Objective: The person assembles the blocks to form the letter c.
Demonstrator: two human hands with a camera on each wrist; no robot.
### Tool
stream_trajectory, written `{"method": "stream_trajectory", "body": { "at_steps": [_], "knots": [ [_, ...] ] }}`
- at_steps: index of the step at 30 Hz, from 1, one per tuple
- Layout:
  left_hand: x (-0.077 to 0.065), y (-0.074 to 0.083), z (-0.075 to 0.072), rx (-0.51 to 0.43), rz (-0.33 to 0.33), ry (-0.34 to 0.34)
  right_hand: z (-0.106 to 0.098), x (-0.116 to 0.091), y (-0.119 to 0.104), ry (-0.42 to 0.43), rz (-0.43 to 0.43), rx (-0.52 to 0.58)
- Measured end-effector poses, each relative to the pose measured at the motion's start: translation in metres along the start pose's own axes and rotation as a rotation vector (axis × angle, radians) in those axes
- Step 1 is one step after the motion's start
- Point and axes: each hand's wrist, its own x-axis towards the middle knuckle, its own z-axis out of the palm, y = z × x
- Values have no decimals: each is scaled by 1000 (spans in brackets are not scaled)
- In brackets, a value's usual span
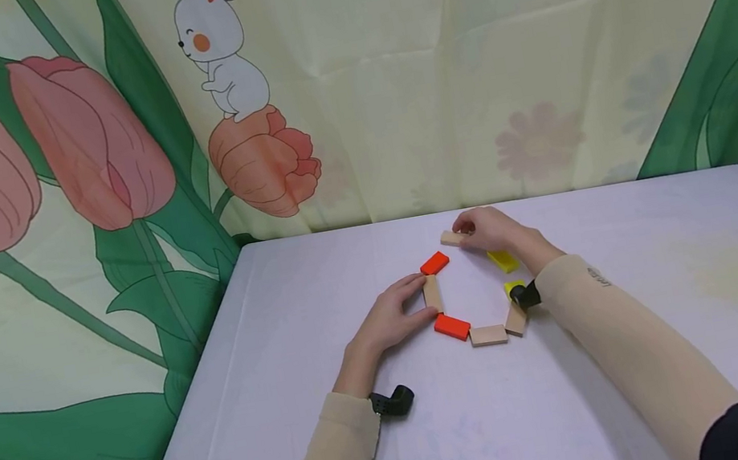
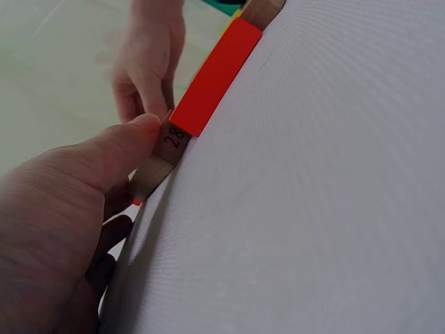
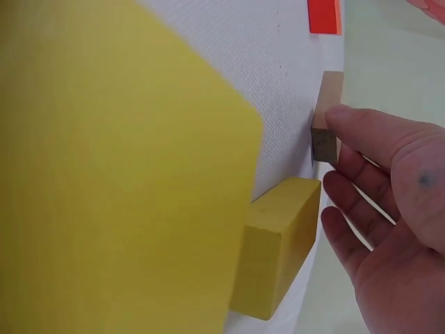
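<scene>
Small rectangular blocks lie in a ring on the table. At its left side my left hand point(image 1: 389, 316) grips a plain wooden block point(image 1: 432, 294), thumb at the near end and fingers at the far end; in the left wrist view this block is marked 28 point(image 2: 174, 139). My right hand point(image 1: 489, 228) pinches another plain wooden block point(image 1: 449, 238) at the far side, between thumb and fingers. A red block point(image 1: 434, 263) lies between these two. Another red block point(image 1: 452, 327) touches or nearly touches the near end of the left wooden block.
Two wooden blocks point(image 1: 488, 335) form the near part of the ring. On its right are a yellow block point(image 1: 504, 261) and a second yellow block point(image 1: 512, 288), partly hidden by the right wrist camera. A printed cloth point(image 1: 391, 96) hangs behind the table point(image 1: 657, 377).
</scene>
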Motion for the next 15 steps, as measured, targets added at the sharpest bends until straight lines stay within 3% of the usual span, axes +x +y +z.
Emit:
{"method": "stream_trajectory", "body": {
  "at_steps": [5, 15],
  "knots": [
    [0, -1, 0, 2, -3, 2, -3, -3, -4, -3, 14, 11],
    [1, -1, 0, 3, -10, -5, -11, -10, -10, -11, -65, -5]
  ]
}}
